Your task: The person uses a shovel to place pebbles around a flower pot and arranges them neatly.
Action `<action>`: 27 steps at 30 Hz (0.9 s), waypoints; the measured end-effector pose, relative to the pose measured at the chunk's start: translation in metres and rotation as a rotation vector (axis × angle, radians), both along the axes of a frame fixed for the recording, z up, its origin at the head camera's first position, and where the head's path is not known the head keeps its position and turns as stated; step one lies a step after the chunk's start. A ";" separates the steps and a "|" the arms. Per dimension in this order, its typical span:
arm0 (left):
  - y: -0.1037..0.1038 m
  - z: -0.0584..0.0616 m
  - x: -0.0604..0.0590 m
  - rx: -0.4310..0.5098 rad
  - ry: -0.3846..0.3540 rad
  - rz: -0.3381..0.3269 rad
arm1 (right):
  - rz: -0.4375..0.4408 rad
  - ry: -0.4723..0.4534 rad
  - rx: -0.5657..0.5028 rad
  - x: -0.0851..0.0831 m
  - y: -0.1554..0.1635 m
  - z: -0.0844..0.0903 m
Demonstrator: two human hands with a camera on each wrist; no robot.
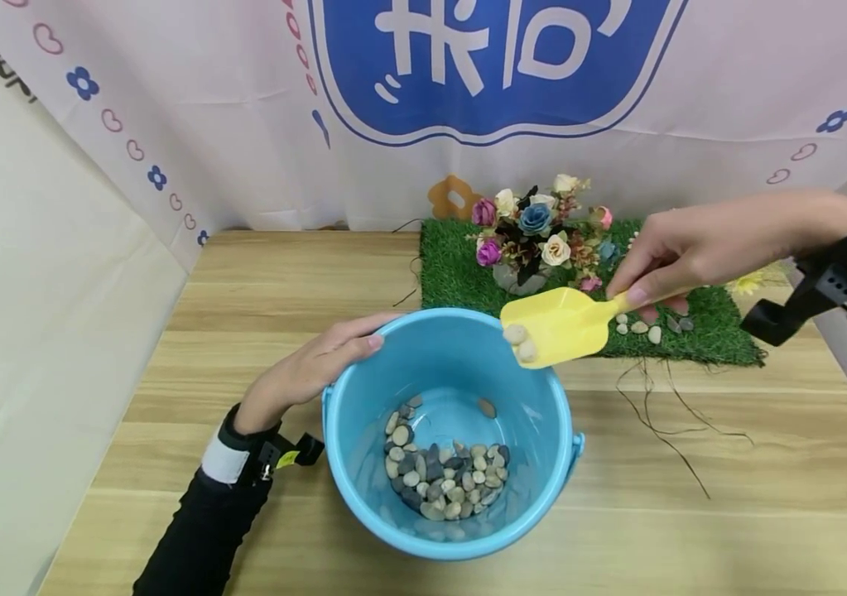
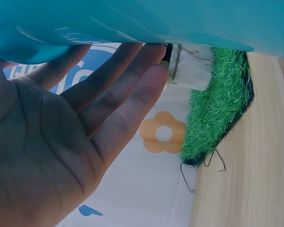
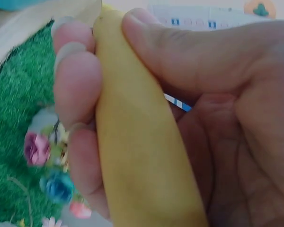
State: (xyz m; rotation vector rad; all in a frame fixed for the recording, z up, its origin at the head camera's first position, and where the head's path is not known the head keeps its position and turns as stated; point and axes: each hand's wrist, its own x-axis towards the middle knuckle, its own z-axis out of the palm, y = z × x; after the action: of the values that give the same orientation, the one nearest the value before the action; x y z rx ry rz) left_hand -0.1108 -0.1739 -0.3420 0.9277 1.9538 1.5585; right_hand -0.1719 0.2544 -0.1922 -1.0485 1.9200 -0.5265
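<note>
The right hand [image 1: 691, 248] has its fingers curled tight around the handle of the yellow scoop [image 1: 559, 325], which is tipped over the far rim of the blue bucket [image 1: 348, 463] with two pebbles [image 1: 521, 342] at its lip, so I think it should tilt slowly while the left hand [image 1: 311, 367], flat-fingered on the rim, steadies the bucket.

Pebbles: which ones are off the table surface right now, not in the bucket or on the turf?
The two pale pebbles on the yellow scoop, held by the right hand over the blue bucket rim.
</note>
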 end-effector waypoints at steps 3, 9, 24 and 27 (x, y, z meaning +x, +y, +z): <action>0.000 -0.001 -0.001 -0.004 0.014 -0.004 | -0.022 -0.008 -0.023 -0.003 0.017 -0.005; -0.001 0.000 -0.001 -0.012 0.015 0.000 | -0.155 -0.014 0.015 -0.011 0.054 -0.018; -0.001 0.001 -0.001 -0.013 -0.001 0.001 | -0.277 -0.020 -0.108 -0.004 0.116 -0.080; -0.002 0.000 -0.001 -0.016 0.004 0.005 | -0.325 -0.028 -0.059 -0.002 0.119 -0.090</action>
State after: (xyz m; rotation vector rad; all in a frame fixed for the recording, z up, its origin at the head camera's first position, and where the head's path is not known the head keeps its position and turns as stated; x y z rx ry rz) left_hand -0.1118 -0.1756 -0.3418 0.9209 1.9699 1.5432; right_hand -0.1735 0.3735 -0.2822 -0.7625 2.0721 -0.7794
